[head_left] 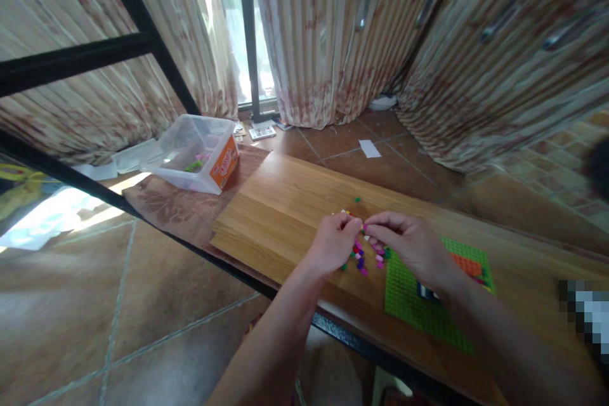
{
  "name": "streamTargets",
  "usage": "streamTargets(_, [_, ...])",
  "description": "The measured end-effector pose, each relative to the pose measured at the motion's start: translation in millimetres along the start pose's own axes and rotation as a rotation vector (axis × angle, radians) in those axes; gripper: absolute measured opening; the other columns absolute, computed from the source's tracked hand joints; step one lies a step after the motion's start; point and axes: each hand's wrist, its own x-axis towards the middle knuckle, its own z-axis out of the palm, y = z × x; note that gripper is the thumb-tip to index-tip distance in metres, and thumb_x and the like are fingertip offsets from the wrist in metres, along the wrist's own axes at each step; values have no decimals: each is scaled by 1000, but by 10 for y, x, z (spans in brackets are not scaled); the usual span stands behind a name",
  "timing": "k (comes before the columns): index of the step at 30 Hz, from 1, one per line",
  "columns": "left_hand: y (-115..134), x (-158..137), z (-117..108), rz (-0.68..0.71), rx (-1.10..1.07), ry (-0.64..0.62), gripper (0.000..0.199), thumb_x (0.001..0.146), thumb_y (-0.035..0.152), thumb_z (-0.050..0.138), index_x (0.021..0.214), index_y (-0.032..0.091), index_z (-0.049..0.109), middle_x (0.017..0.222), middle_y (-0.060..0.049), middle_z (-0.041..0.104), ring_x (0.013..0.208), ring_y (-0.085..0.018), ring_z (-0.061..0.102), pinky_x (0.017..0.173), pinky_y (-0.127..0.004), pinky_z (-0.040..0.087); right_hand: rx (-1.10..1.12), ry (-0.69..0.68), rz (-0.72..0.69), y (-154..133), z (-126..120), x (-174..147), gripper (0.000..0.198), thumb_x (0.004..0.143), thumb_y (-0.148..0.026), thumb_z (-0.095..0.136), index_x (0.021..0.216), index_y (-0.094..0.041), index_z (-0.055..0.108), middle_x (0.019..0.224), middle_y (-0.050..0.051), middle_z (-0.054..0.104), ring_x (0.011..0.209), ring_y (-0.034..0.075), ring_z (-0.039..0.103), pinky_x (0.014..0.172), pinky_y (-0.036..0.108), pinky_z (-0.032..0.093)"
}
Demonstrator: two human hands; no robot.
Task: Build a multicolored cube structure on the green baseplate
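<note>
– Closest of all, two bare forearms were shown: the left forearm (280, 330) was angled up from the bottom edge, the right forearm (495, 317) was stretched in from the lower right. And at the fingertips, what was held?

– A magenta toy brick (365, 227), tiny, pinched at the right hand (413, 244), thumb and forefinger brought together on it! Its long axis could not be made out at that size.

– And the left hand (335, 241)?

– Brought up close, fingers curled, thumb bent toward the brick. Whether that pinch was fully closed, or anything was gripped in it, could not be told.

– So the meeting point was set right between the two hands. What was laid out around it?

– Loose toy bricks (360, 254), pink, purple, red and green, were scattered on the wooden tabletop (285, 203), mostly just below the fingertips, on the wearer's side.

– Now the key relation: where was the green studded baseplate (404, 292) placed?

– To the right of the scatter, just beside it, and partly covered from view by the right hand and forearm. An orange patch (469, 265) was seen toward its far right corner.

– So which hand was placed nearer?

– The right, clearly! By the left, the opposite side of the scatter was flanked, well apart from the baseplate.
</note>
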Motion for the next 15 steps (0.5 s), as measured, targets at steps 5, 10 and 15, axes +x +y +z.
streamTargets(5, [54, -20, -2, -136, -270, -41, 30, 84, 29, 56, 58, 16, 47, 49, 6, 37, 42, -4, 27, 44, -20, 19, 108, 33, 19, 122, -24, 62, 22, 72, -38, 69, 79, -18, 69, 64, 2, 65, 56, 13, 57, 50, 26, 48])
streamTargets(10, [157, 13, -136, -119, -489, 131, 21, 80, 22, 58, 61, 14, 51, 57, 3, 47, 44, -3, 34, 41, -18, 19, -280, -21, -37, 283, -110, 76, 21, 76, -39, 62, 81, -20, 71, 66, 0, 67, 56, 14, 59, 54, 27, 47])
streamTargets(15, [207, 46, -267, -151, -617, 157, 15, 75, 19, 56, 62, 14, 52, 58, 2, 47, 43, -3, 36, 39, -17, 21, -742, -95, -224, 339, -119, 72, 21, 82, -33, 54, 77, -23, 72, 77, 1, 70, 63, 15, 62, 60, 28, 45])
